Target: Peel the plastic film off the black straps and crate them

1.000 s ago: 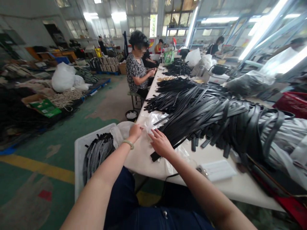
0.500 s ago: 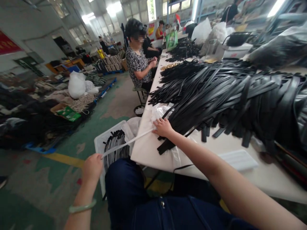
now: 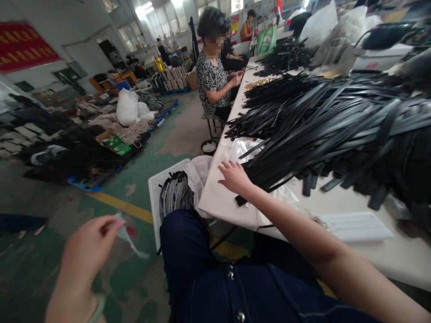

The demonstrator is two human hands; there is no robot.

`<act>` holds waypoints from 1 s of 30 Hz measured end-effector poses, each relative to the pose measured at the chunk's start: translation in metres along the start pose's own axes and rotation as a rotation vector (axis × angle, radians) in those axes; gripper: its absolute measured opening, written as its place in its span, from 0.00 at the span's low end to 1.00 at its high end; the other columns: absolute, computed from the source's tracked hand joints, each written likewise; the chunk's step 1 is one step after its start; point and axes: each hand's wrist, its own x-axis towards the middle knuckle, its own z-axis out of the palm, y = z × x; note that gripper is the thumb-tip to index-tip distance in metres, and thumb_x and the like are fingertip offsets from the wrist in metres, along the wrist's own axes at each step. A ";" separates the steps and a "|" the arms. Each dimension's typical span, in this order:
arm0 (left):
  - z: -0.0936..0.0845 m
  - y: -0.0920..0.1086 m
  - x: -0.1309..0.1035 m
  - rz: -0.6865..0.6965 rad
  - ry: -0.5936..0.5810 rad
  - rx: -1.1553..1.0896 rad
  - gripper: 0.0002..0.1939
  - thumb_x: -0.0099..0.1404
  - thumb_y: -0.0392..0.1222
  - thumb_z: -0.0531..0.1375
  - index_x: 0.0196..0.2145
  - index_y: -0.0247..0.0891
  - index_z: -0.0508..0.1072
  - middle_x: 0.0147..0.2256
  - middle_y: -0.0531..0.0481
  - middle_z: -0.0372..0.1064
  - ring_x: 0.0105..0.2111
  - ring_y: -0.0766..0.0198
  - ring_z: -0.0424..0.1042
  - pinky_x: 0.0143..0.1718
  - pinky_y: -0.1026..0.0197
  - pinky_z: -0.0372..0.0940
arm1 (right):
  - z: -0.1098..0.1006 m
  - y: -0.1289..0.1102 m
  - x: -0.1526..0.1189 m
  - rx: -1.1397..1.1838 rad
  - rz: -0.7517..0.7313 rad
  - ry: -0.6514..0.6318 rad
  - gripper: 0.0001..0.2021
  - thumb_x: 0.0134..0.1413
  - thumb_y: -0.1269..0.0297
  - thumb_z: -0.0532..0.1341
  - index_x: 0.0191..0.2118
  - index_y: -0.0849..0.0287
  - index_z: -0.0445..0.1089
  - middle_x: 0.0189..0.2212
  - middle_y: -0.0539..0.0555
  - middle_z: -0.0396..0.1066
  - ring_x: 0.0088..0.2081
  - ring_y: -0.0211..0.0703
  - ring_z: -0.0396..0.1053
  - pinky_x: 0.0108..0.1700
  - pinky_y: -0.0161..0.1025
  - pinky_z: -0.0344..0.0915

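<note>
Left hand pinches what seems a plastic strip over open floor; right hand splayed inside the table edge.

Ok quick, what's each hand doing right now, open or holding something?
Left hand: closed, pinching a thin plastic strip.
Right hand: open, fingers spread, at the table beside black straps.

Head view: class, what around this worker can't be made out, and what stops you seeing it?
All in the head view:
Right hand: its palm, hidden by the back of the hand.
Plastic strip: its gripped end, hidden by the left hand.
Black straps: some at the right, cut off by the picture's edge.
White crate: its near corner, hidden by the knee.
Red banner: its lettering, too blurred to read.
</note>
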 end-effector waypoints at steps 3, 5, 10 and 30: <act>0.024 0.076 0.010 0.467 -0.315 -0.175 0.11 0.59 0.49 0.57 0.27 0.41 0.74 0.31 0.50 0.73 0.34 0.58 0.70 0.36 0.60 0.61 | -0.013 -0.062 -0.033 0.598 -0.335 -0.082 0.38 0.51 0.56 0.66 0.66 0.57 0.54 0.62 0.60 0.59 0.60 0.51 0.60 0.60 0.46 0.58; 0.034 0.122 0.017 0.626 -0.446 -0.237 0.07 0.58 0.44 0.58 0.28 0.39 0.73 0.30 0.50 0.72 0.32 0.61 0.70 0.33 0.62 0.60 | -0.017 -0.084 -0.055 0.856 -0.345 -0.133 0.29 0.52 0.56 0.65 0.59 0.58 0.65 0.53 0.57 0.70 0.52 0.48 0.68 0.52 0.42 0.65; 0.050 0.176 0.024 0.664 -0.502 -0.514 0.07 0.56 0.40 0.62 0.34 0.38 0.71 0.28 0.53 0.72 0.28 0.64 0.70 0.29 0.65 0.61 | -0.016 -0.076 -0.090 1.267 0.077 -0.226 0.20 0.52 0.48 0.64 0.30 0.64 0.73 0.24 0.53 0.74 0.24 0.38 0.69 0.28 0.34 0.63; 0.109 0.195 0.012 0.446 -0.696 -0.961 0.30 0.53 0.36 0.62 0.54 0.34 0.64 0.29 0.51 0.72 0.29 0.65 0.72 0.32 0.65 0.66 | -0.004 -0.045 -0.117 1.713 0.487 -0.124 0.19 0.40 0.55 0.73 0.30 0.61 0.67 0.23 0.46 0.65 0.22 0.29 0.56 0.24 0.29 0.51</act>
